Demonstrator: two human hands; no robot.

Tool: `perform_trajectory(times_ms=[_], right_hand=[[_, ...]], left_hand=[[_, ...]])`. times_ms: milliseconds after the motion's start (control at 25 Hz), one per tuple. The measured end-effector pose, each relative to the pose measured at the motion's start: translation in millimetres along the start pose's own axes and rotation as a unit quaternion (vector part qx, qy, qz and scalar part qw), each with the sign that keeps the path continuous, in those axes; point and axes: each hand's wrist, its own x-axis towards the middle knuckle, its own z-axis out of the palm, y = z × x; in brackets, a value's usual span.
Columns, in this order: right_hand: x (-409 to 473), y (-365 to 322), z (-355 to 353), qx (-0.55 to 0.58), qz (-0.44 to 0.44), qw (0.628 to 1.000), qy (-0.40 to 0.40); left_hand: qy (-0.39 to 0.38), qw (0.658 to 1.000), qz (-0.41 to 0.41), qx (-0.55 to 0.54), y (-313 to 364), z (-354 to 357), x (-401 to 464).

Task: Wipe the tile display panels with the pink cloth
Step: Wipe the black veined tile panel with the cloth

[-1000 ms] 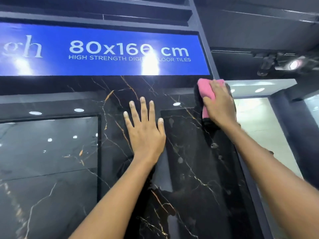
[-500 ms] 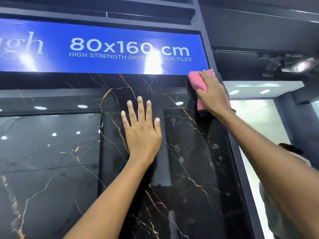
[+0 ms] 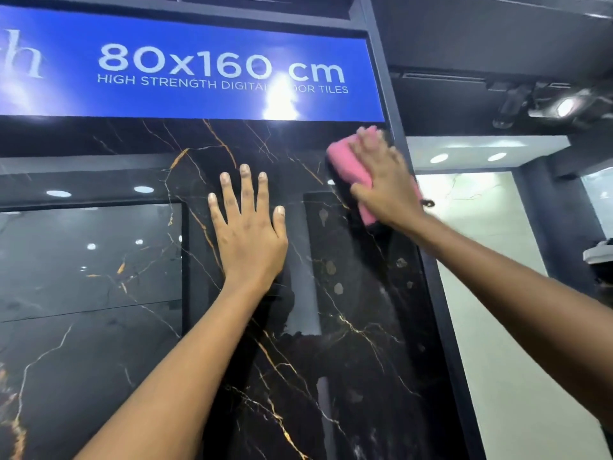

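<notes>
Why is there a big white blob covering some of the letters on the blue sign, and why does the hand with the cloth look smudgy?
In the head view, the blob on the blue sign is glare from a lamp bouncing off its shiny face; the black tile panel mirrors ceiling lights too. The right hand pressing the pink cloth is motion-blurred, while the left hand looks sharp.

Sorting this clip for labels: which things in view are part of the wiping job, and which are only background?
Part of the job:
pink cloth, pressed under the right hand
black marble tile panel
left hand, flat on the panel

Background:
blue sign
spotlight
white tile panel
</notes>
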Motion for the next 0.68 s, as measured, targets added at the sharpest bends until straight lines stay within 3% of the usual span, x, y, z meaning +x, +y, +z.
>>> perform_trajectory(times_ms=[80, 160, 200, 240, 360, 440, 520, 560, 680], right_hand=[[-79.2, -7.5, 17.4, -0.006, -0.179, 0.982, -0.052], [-127.1, -0.8, 18.1, -0.054, -0.355, 0.926, -0.12], [-122.9, 7.7, 15.6, -0.067, -0.397, 0.906, -0.129], [-104.3, 15.1, 13.8, -0.068, -0.392, 0.911, -0.111], [-23.5, 18.8, 2.3, -0.041, -0.19, 0.981, -0.01], [-14.8, 7.7, 0.3, -0.015, -0.108, 0.994, 0.001], [-64.0, -7.5, 13.8, -0.019, -0.15, 0.988, -0.03], [-101.9, -15.1, 23.1, -0.024, -0.217, 0.974, -0.058], [-170.1, -19.4, 30.5, -0.047, -0.422, 0.89, -0.166]], left_hand=[[-0.006, 1.0, -0.001, 0.001, -0.1, -1.1, 1.4], [-0.023, 1.0, -0.003, 0.0, 0.5, -1.9, -0.8], [-0.027, 1.0, -0.003, -0.001, 0.8, -1.7, -1.7], [-0.031, 0.999, 0.0, -0.003, 0.6, -2.0, -1.2], [-0.043, 0.998, 0.017, -0.044, -4.4, -10.2, 4.7], [-0.056, 0.989, 0.014, -0.134, -11.2, -19.7, -2.1], [-0.058, 0.982, 0.006, -0.181, -17.0, -27.0, -29.4], [-0.058, 0.985, 0.01, -0.164, -18.1, -27.7, -48.9], [-0.048, 0.996, 0.044, -0.064, -18.9, -18.1, -86.1]])
